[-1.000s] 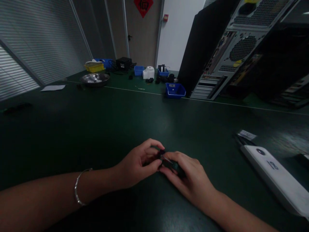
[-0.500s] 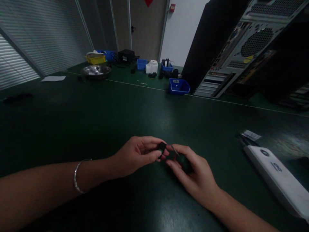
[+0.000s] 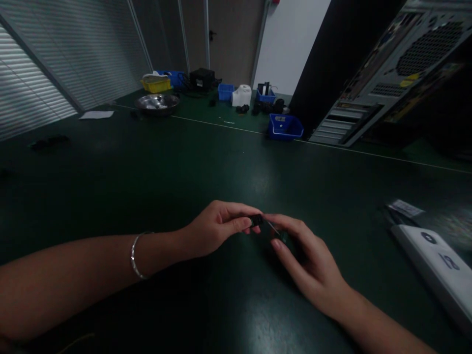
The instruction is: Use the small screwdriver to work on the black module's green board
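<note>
Evidently we are mid-work: our left hand [image 3: 216,228] pinches a small black part [image 3: 257,220] between thumb and fingers, above the near middle of the green table [image 3: 184,162]. To its right, our right hand [image 3: 313,260] grips a thin-shafted tool [image 3: 283,237] by its dark green handle, the shaft angled toward the part; we cannot tell whether they touch. Neither is laid down, so we judge the work unfinished, though how much remains on the part is too small to read.

Bowl [image 3: 159,112], bracelet [image 3: 133,258]: shiny mtl. Tabletop [image 3: 206,164]: smth, semi-gloss.
</note>
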`<state>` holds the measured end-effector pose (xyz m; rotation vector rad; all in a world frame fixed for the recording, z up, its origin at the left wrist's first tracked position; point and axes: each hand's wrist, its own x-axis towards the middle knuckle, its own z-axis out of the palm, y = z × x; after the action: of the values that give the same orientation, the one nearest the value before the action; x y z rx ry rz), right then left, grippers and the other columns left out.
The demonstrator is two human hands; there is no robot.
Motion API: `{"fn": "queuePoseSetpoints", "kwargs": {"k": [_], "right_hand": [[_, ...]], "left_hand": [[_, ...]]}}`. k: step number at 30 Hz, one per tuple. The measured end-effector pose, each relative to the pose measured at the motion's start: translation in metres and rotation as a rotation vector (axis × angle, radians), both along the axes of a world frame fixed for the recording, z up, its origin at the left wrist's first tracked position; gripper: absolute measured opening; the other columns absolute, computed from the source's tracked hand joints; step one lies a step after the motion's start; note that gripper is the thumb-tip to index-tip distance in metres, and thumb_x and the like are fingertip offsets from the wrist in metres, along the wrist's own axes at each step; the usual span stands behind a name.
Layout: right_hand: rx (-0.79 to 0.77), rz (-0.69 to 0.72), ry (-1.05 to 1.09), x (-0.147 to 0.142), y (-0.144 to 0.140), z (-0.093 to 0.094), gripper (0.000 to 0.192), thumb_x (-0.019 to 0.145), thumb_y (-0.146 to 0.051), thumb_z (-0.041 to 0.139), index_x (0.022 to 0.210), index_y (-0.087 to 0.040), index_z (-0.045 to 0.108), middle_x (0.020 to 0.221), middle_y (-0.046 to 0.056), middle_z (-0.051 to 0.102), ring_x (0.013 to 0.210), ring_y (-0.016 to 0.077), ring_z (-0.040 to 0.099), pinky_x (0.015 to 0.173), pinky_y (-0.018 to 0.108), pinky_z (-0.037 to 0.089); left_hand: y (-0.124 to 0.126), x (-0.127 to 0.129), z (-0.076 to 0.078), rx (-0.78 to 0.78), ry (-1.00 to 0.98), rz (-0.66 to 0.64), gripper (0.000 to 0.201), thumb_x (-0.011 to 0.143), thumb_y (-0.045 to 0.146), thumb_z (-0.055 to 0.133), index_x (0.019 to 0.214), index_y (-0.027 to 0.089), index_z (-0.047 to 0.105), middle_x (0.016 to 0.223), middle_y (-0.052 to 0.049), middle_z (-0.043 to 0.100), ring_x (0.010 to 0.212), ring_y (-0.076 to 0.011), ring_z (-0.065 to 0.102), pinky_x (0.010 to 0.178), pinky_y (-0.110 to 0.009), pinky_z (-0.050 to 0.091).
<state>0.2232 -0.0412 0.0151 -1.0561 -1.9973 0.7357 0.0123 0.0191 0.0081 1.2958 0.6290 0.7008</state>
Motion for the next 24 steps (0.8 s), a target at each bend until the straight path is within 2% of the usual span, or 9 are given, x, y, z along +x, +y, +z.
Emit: {"fn": "queuePoseSetpoints", "kwargs": {"k": [2, 6, 11, 14, 18, 24], "right_hand": [[-0.001, 0.037, -0.025, 0.0003, 0.0002, -0.0006, 0.041, 0.093, -0.013, 0.052, 0.132, -0.027, 0.049, 0.11, 0.006, 0.066, 0.104, 0.0209, 0.062, 0.088, 0.032, 0.05], [-0.026, 0.036, -0.032, -0.0014, 0.0017, -0.0007, 0.041, 0.094, -0.012, 0.051, 0.131, -0.027, 0.051, 0.098, 0.005, 0.064, 0.09, 0.0213, 0.063, 0.075, 0.033, 0.052], [-0.021, 0.049, 0.018, -0.0027, 0.0038, -0.0006, 0.04, 0.092, -0.01, 0.052, 0.129, -0.026, 0.057, 0.1, 0.006, 0.062, 0.089, 0.0205, 0.062, 0.075, 0.033, 0.052], [-0.029, 0.029, 0.012, -0.0022, 0.0044, -0.0004, 0.043, 0.092, -0.01, 0.053, 0.132, -0.026, 0.054, 0.101, 0.006, 0.062, 0.09, 0.0202, 0.063, 0.076, 0.032, 0.052], [-0.02, -0.014, 0.002, -0.0017, 0.006, 0.0001, 0.04, 0.092, -0.012, 0.055, 0.129, -0.026, 0.057, 0.102, 0.006, 0.064, 0.092, 0.0214, 0.063, 0.078, 0.033, 0.052], [-0.002, 0.006, 0.022, -0.0017, 0.0069, 0.0007, 0.038, 0.091, -0.009, 0.055, 0.124, -0.025, 0.062, 0.101, 0.007, 0.064, 0.09, 0.0205, 0.063, 0.075, 0.033, 0.054]], "left_hand": [[0.0001, -0.0004, 0.0007, 0.018, 0.018, -0.002, 0.027, 0.088, 0.012, 0.058, 0.112, 0.015, 0.069, 0.092, -0.006, 0.073, 0.084, -0.016, 0.063, 0.079, -0.029, 0.049], [-0.0007, -0.0002, 0.003, 0.132, 0.094, -0.019, 0.031, 0.092, 0.014, 0.052, 0.12, 0.015, 0.065, 0.097, -0.007, 0.072, 0.08, -0.0153, 0.063, 0.077, -0.03, 0.05], [-0.0018, -0.0003, 0.0044, 0.285, 0.094, -0.017, 0.036, 0.088, 0.015, 0.062, 0.123, 0.02, 0.064, 0.121, -0.009, 0.064, 0.111, -0.0211, 0.06, 0.099, -0.034, 0.046], [-0.0018, -0.0008, 0.0038, 0.336, 0.115, 0.038, 0.035, 0.088, 0.013, 0.062, 0.122, 0.021, 0.064, 0.12, -0.007, 0.066, 0.115, -0.0207, 0.06, 0.102, -0.033, 0.044], [-0.0014, -0.0015, 0.0025, 0.278, 0.106, 0.122, 0.026, 0.087, 0.013, 0.063, 0.112, 0.019, 0.064, 0.115, -0.007, 0.07, 0.111, -0.0206, 0.063, 0.1, -0.035, 0.047], [-0.0004, -0.0019, 0.0025, 0.321, 0.168, 0.149, 0.019, 0.084, 0.013, 0.067, 0.103, 0.018, 0.069, 0.106, -0.005, 0.071, 0.103, -0.0193, 0.066, 0.094, -0.031, 0.05]]}}
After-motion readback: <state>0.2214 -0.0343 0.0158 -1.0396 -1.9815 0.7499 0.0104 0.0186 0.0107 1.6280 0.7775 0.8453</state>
